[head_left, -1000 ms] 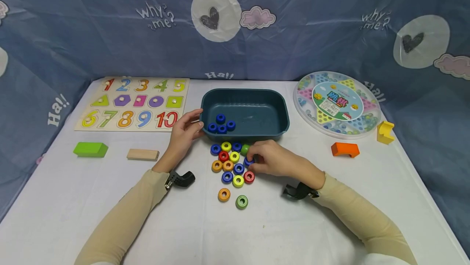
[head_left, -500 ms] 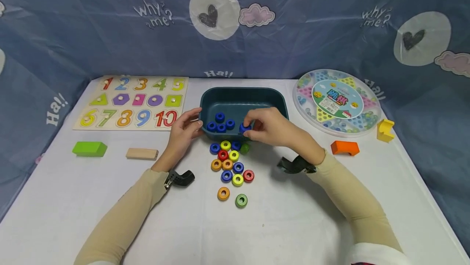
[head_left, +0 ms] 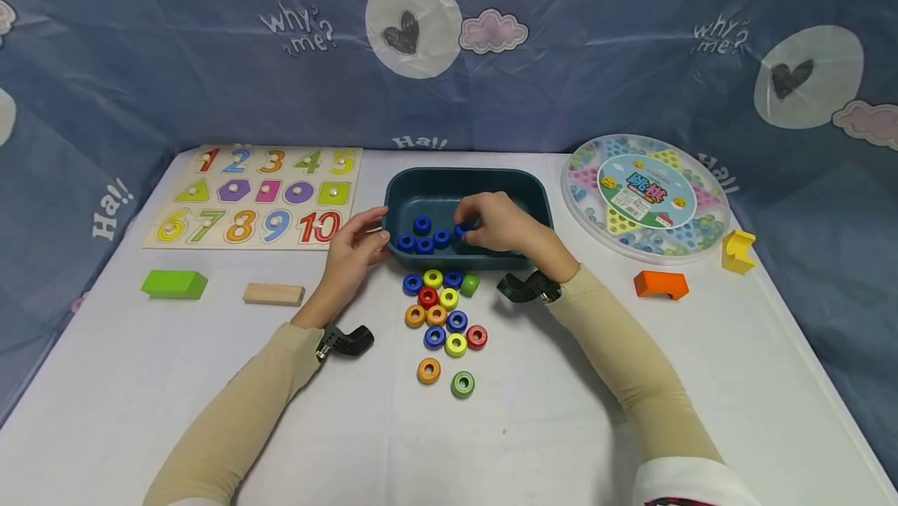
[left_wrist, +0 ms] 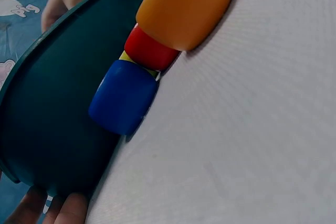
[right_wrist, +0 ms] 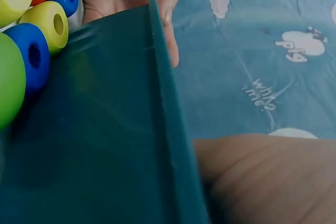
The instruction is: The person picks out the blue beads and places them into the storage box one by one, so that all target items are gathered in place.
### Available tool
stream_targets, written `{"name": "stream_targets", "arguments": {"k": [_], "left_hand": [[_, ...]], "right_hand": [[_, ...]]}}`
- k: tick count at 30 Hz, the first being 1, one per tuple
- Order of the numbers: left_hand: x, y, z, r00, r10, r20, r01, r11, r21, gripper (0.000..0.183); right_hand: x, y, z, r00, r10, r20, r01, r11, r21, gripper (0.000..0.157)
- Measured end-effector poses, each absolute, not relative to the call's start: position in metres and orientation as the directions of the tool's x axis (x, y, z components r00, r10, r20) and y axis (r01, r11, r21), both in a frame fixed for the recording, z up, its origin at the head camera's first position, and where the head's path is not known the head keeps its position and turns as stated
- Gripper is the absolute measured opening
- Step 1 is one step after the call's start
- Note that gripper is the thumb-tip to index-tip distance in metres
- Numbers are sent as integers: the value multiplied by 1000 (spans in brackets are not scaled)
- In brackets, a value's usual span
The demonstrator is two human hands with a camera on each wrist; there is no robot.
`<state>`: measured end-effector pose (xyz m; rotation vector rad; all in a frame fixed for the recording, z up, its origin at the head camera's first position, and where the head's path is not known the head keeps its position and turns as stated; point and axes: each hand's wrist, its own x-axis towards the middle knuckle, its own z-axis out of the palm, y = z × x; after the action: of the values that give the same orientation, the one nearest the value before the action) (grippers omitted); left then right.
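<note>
Head view: the right hand is down inside the dark teal tub, its thumb and forefinger pinched on a blue ring; whether that ring touches the tub floor I cannot tell. The left hand rests its lightly extended fingers against the tub's left end, gripping nothing.

Going by the blue pieces, the work looks roughly half done — four blue rings lie loose in the left half of the tub, the pinched one makes five, and four more sit on the surface just near of it. Mixed among those are yellow rings, red rings, orange rings and green pieces; none of these colours shows in the tub, so they seem not to belong to this batch.

Of the other containers, a round case at the far right holds small coloured beads under a clear lid — apparently on. At the far left, the puzzle board carries numbers and knobbed shapes, seemingly all in their places.
</note>
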<state>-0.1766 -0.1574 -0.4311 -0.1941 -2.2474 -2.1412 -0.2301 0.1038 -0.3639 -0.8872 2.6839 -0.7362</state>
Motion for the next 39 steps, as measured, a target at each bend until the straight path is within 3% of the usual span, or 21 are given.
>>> {"name": "stream_targets", "arguments": {"k": [4,22,31,39], "left_hand": [[-176,-158,-431,-992,65,104,108,47,993,41],[-177,-157,-431,-993,69,97,100,32,995,42],[-178,-157,-433,-991,78,109,112,32,993,42],[-178,-158,-432,-992,72,107,110,33,993,42]], "right_hand": [[-234,96,-373,-787,-607,-109,-471,705,-530,25],[-234,94,-380,-794,-602,-78,-447,667,-596,35],[-225,101,-370,-812,-578,80,-485,593,-643,30],[-197,111,-350,-738,-651,175,-593,503,-629,26]]}}
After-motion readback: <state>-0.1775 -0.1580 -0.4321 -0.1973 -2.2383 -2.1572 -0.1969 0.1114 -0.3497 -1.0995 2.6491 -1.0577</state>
